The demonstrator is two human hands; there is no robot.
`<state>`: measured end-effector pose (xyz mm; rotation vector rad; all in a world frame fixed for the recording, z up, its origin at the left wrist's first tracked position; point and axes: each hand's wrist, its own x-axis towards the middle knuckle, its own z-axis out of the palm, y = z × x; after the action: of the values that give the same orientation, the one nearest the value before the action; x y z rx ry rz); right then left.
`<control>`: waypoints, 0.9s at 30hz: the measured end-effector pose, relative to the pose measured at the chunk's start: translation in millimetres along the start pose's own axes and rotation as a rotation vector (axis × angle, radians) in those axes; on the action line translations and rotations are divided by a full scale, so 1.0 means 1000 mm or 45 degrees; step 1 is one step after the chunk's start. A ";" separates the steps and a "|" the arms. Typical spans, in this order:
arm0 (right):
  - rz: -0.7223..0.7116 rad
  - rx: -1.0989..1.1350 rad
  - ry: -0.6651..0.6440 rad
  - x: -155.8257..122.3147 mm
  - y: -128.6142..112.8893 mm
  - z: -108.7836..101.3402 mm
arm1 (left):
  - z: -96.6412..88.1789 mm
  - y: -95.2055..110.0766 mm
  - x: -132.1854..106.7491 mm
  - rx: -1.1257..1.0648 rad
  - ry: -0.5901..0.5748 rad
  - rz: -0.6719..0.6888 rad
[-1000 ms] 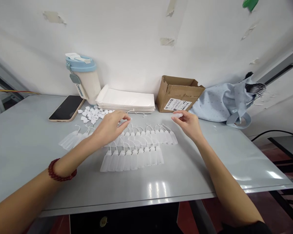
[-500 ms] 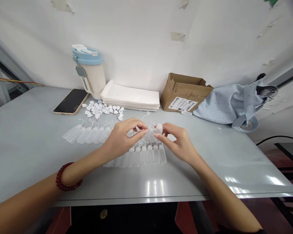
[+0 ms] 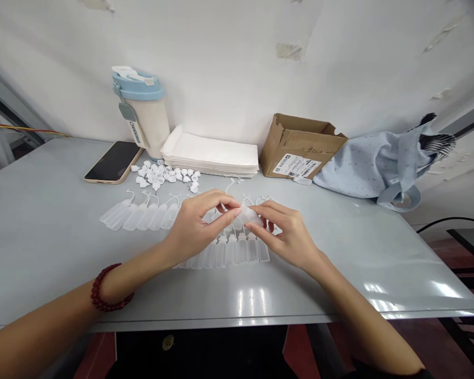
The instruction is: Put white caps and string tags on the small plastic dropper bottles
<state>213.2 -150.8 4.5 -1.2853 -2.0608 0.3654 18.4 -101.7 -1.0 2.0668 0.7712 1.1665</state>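
**A left hand (image 3: 205, 223) and a right hand (image 3: 285, 231) are meeting at one translucent piece (image 3: 251, 215)**

Starting on the left side of the grey counter (image 3: 43, 263), a phone (image 3: 114, 162) is lying face up with its screen showing dark. A red bead bracelet (image 3: 98, 290) is circling the left wrist. Behind the phone, a blue-lidded tumbler (image 3: 154, 123) is standing near the wall (image 3: 221, 63), and at its foot small white pieces (image 3: 160, 173) are lying in a loose heap.

Closer in, a back row of corded sleeves (image 3: 144, 217) is running rightward and disappearing behind the hands. Here's the left hand, palm turned inward: its thumb and forefinger are narrowing to a pinch at the left end of the translucent piece. Past its knuckles, a stack of white envelopes (image 3: 209, 152) is lying along the wall.

Into the middle now! The translucent piece is sitting between the two sets of fingers, above the sleeves, and a front row of sleeves (image 3: 242, 250) is lying just below it on the counter. From the other side, the right hand's thumb and forefinger are closing around the piece's body.

Farther right, an open cardboard box (image 3: 296, 150) is standing with its label facing out, and a small clear item (image 3: 302, 180) is lying at its base. Beside the box, a pale blue bag (image 3: 363, 160) is slumping against the wall.
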 end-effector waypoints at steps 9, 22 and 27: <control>-0.134 -0.079 0.083 -0.003 0.006 0.008 | 0.002 0.003 -0.001 -0.013 -0.059 -0.037; -0.334 -0.405 0.220 -0.003 0.006 0.012 | 0.002 0.000 -0.002 0.060 -0.033 0.059; -0.321 -0.436 0.260 -0.004 0.006 0.014 | 0.003 0.001 -0.003 0.051 -0.030 0.050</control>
<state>209.2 -150.2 -10.2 -1.1757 -2.1332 -0.2335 20.0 -104.7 -3.0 2.1335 0.7520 1.1548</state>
